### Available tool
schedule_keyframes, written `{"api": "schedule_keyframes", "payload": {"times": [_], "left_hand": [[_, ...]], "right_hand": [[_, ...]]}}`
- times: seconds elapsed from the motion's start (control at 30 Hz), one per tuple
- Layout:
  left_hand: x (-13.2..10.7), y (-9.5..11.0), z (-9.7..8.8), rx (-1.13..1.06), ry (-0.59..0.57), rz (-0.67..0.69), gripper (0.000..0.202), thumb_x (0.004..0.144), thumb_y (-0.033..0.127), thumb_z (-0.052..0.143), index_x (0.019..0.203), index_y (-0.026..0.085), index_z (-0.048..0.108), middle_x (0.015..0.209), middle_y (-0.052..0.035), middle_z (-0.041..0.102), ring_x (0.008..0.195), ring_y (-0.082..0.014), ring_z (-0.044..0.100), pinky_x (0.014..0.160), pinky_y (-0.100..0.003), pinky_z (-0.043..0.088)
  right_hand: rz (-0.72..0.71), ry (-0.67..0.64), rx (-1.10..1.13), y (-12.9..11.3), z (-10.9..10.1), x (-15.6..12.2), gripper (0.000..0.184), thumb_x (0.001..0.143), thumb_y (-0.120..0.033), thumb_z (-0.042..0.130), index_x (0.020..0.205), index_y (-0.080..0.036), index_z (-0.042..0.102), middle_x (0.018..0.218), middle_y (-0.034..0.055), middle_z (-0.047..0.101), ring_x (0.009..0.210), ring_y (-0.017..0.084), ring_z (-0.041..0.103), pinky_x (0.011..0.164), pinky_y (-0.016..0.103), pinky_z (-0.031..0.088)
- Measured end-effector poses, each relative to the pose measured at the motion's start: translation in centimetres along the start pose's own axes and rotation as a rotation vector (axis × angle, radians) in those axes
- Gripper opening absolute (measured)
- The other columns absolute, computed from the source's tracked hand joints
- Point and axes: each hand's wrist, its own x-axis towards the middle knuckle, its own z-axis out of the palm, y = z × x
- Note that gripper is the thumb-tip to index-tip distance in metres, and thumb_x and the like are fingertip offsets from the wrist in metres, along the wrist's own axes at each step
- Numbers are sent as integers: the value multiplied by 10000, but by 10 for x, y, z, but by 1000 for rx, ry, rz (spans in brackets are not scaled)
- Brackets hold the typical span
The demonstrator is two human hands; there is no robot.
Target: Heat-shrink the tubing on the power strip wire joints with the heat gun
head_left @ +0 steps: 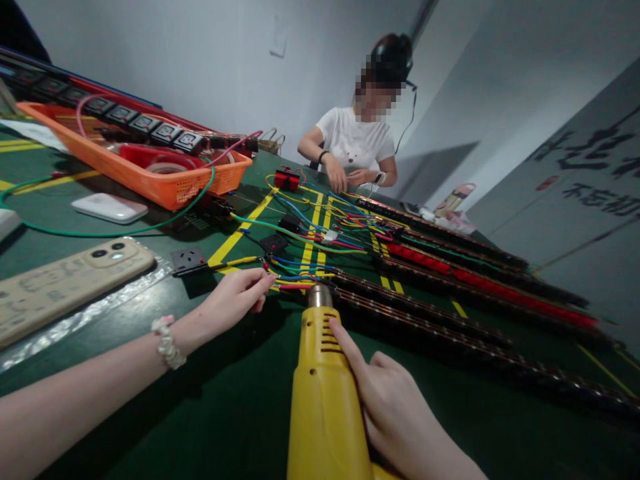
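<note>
Now, heat gun over green, yellow-striped tabletop; grey wall beyond

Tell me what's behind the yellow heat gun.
Beyond the tip of the yellow heat gun, coloured wires and the green table show. Whatever the gun and right hand cover can't be seen.

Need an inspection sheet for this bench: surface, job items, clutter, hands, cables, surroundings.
Surface: dark green table, yellow stripes.
Job items: yellow heat gun, nozzle at coloured wires; long dark strips to the right.
Clutter: phone, white case, orange basket holding assorted parts.
Hands: left hand pinches the coloured wires; right hand grips the heat gun.
Cables: green cable loops around the white case toward the basket.
Surroundings: co-worker across the table; wall lettering at right.
</note>
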Motion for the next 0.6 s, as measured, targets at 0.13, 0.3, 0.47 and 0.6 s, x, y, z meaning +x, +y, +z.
{"api": "schedule_keyframes", "payload": {"times": [0.13, 0.3, 0.47, 0.6], "left_hand": [[-1, 1, 0, 0, -11, -24, 510, 850, 561, 328, 651, 107, 452, 555, 3, 512, 497, -48, 422, 499, -150, 293], [-1, 1, 0, 0, -2, -34, 529, 842, 582, 327, 646, 109, 458, 558, 6, 511, 507, -47, 434, 516, -152, 316], [1, 0, 1, -6, -15, -37, 522, 849, 573, 318, 646, 111, 454, 563, 9, 508, 520, -46, 439, 536, -149, 328], [2, 0, 0, -1, -15, -42, 526, 844, 577, 322, 644, 111, 460, 560, 10, 503, 508, -46, 425, 517, -152, 316]], "right_hand": [[40, 80, -38, 4, -1, -10, 814, 729, -97, 347, 1427, -191, -61, 570, -24, 454, 534, 38, 373, 548, 135, 246], [53, 130, -65, 5, -3, -15, 827, 707, -77, 343, 1428, -184, -49, 548, -30, 429, 507, 32, 354, 531, 129, 244], [64, 73, -84, 4, -1, -15, 864, 681, -71, 358, 1427, -185, -64, 558, -25, 434, 527, 36, 343, 544, 138, 223], [37, 48, -56, 0, 0, -11, 911, 655, -86, 385, 1418, -188, -102, 563, -30, 463, 535, 47, 332, 556, 155, 190]]}}
